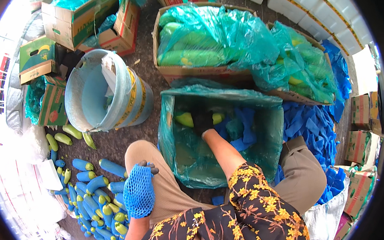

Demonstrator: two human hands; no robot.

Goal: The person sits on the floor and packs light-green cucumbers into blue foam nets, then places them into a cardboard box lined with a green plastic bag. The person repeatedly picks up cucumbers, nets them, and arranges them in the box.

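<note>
My right hand, in a dark glove, reaches down into a box lined with green plastic film and grips a green zucchini, whose two ends show on either side of the glove. Loose blue foam net sleeves lie in the right part of that box. Over my left hand a blue foam net sleeve is stretched, and dark gloved fingertips poke out at its top. This hand is by my left knee, beside a pile of zucchini in blue nets.
Beyond the lined box stand cartons of large green vegetables under green film. A blue bucket is at the left, near bare zucchini. Many blue net sleeves heap at the right. White foam boxes stack at the far right.
</note>
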